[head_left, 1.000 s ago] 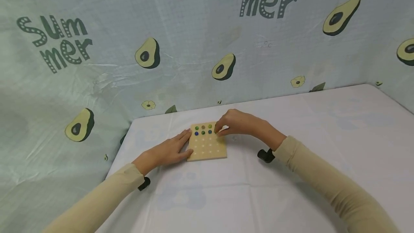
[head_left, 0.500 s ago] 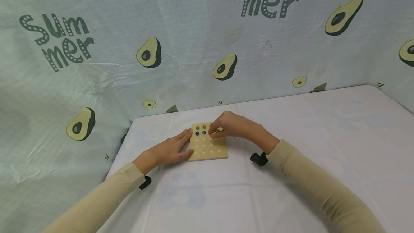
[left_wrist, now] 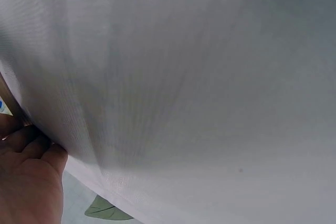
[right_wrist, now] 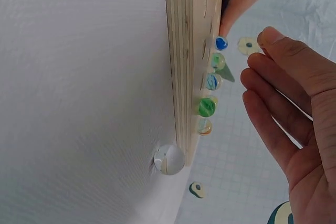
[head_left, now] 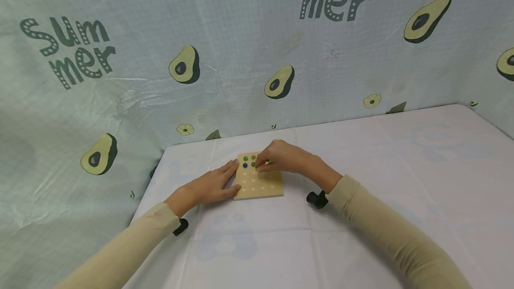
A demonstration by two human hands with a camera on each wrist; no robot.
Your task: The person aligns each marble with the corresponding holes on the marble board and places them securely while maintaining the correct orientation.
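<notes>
A light wooden board (head_left: pixel 259 186) with rows of shallow hollows lies on the table. Glass marbles sit in its far rows, among them a blue marble (head_left: pixel 245 165) and a green marble (right_wrist: pixel 207 107). My left hand (head_left: pixel 209 186) rests against the board's left edge, fingers and thumb extended. Over the marbles hovers my right hand (head_left: pixel 283 157), its fingers loosely bent. The right wrist view shows no marble between its fingertips, which are apart from the row; the index tip is partly hidden. A clear marble (right_wrist: pixel 169 159) lies on the cloth beside the board.
A white cloth (head_left: pixel 281 244) covers the table. Behind it hangs a pale curtain (head_left: pixel 233 26) printed with avocados and lettering. Small black cameras (head_left: pixel 317 200) are worn at both wrists.
My right hand has moved left across the board, away from the marble at the right end of the second row. The left hand and the board have stayed in place.
</notes>
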